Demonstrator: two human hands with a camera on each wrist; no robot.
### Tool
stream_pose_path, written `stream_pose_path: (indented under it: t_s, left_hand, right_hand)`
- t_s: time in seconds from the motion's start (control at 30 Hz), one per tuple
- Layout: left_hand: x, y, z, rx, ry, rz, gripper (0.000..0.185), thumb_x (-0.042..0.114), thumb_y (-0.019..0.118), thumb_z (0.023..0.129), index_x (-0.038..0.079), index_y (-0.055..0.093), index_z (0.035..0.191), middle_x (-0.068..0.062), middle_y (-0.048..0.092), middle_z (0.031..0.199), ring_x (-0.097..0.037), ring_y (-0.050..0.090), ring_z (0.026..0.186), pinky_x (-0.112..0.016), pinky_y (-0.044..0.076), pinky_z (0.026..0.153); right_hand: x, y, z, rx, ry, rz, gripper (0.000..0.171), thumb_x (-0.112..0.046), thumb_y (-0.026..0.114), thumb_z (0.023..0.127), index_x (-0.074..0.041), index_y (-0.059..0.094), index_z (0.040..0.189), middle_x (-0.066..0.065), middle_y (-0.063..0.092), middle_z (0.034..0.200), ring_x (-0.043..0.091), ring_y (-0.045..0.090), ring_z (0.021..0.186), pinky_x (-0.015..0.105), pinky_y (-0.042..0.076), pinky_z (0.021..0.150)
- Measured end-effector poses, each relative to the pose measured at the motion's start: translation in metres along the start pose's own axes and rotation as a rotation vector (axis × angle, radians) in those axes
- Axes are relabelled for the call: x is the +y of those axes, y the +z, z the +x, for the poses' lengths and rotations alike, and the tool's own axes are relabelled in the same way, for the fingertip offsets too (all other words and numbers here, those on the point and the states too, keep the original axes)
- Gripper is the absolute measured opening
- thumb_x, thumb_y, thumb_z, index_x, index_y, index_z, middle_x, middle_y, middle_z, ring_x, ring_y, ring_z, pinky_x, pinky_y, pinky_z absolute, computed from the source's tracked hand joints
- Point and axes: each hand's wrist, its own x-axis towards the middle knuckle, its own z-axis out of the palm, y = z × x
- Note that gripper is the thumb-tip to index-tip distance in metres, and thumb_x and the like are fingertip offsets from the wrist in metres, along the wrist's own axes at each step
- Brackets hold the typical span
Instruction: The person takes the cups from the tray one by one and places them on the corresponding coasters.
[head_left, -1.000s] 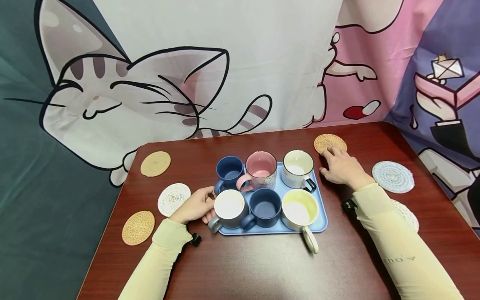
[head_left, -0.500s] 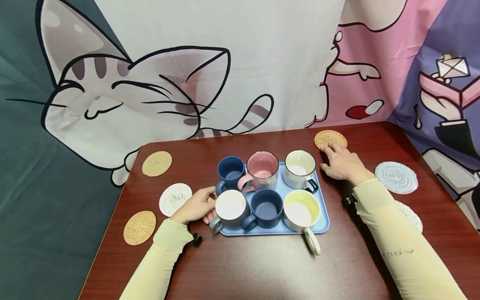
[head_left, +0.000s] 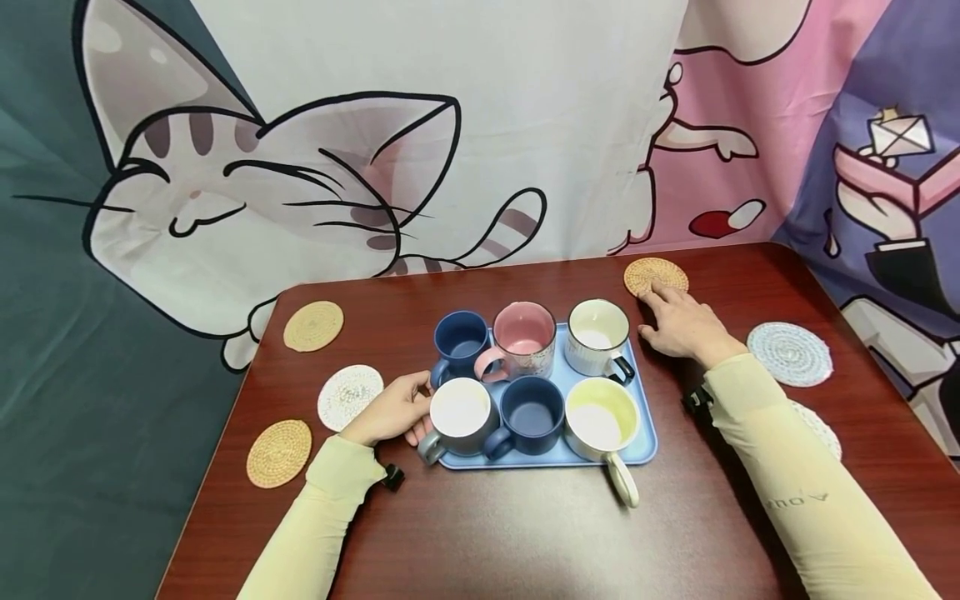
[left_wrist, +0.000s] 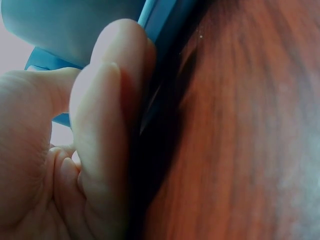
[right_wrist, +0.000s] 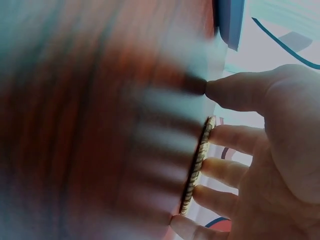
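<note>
Six mugs stand packed on a blue tray (head_left: 645, 450) at the centre of a dark red table (head_left: 525, 533), none yet lifted off, while woven coasters lie spread to either side with nothing on them.

At the left of the frame a tan coaster (head_left: 278, 452) sits near the lower table edge, another tan one (head_left: 313, 325) higher up, and a white coaster (head_left: 348, 397) between them and the tray. The left hand (head_left: 393, 410) is curled against the tray's left edge, just beside the grey mug (head_left: 457, 417); the left wrist view shows its fingers (left_wrist: 107, 130) bent and pressed to the blue rim (left_wrist: 162, 30), so it appears to be gripping the tray.

On the tray, the far row runs navy mug (head_left: 459, 343), pink mug (head_left: 522, 337), white striped mug (head_left: 597, 335); the near row adds a second navy mug (head_left: 530, 412) and a pale yellow mug (head_left: 602, 417) whose handle overhangs the near edge.

Right of the tray, the right hand (head_left: 682, 327) lies flat with fingers extended, its fingertips (head_left: 654, 293) touching a tan coaster (head_left: 654, 273) at the upper right of the table. The blurred right wrist view shows that coaster (right_wrist: 197, 165) edge-on against the spread fingers (right_wrist: 235, 137), touched rather than pinched. Two more white coasters, one (head_left: 789, 353) at the far right and one (head_left: 821, 429) partly hidden by the sleeve, lie near the forearm.

As a judgement, the work is at its very start: coasters being arranged, all mugs left to move.
</note>
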Motion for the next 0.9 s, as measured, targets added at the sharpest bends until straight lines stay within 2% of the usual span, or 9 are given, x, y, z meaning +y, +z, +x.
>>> stream_pose_path:
  t_s: [0.37, 0.7, 0.9]
  left_hand:
    - [0.001, 0.0, -0.001, -0.007, -0.011, -0.001, 0.018, 0.021, 0.057, 0.106, 0.003, 0.054, 0.106, -0.007, 0.069, 0.063, -0.013, 0.064, 0.044, -0.034, 0.056, 0.043]
    - [0.0, -0.001, -0.001, -0.009, -0.003, -0.013, 0.02, 0.022, 0.057, 0.106, 0.003, 0.053, 0.105, -0.007, 0.069, 0.063, -0.013, 0.064, 0.044, -0.034, 0.056, 0.043]
    - [0.002, -0.002, -0.001, -0.014, 0.008, -0.019, 0.022, 0.023, 0.058, 0.106, 0.002, 0.054, 0.105, -0.007, 0.069, 0.062, -0.013, 0.064, 0.044, -0.035, 0.056, 0.043]
  right_hand:
    - [0.004, 0.005, -0.008, 0.051, -0.065, 0.014, 0.076, -0.027, 0.064, 0.095, 0.0, 0.032, 0.159, 0.035, 0.024, 0.163, 0.06, 0.03, 0.145, 0.077, 0.033, 0.111]
    - [0.013, 0.003, -0.032, 0.128, -0.091, -0.03, 0.072, -0.027, 0.068, 0.093, 0.001, 0.041, 0.153, 0.035, 0.037, 0.155, 0.058, 0.037, 0.14, 0.079, 0.037, 0.103]
    - [0.032, 0.001, -0.052, 0.188, -0.088, -0.049, 0.066, -0.027, 0.071, 0.092, 0.003, 0.048, 0.148, 0.037, 0.041, 0.152, 0.06, 0.041, 0.134, 0.079, 0.04, 0.098]
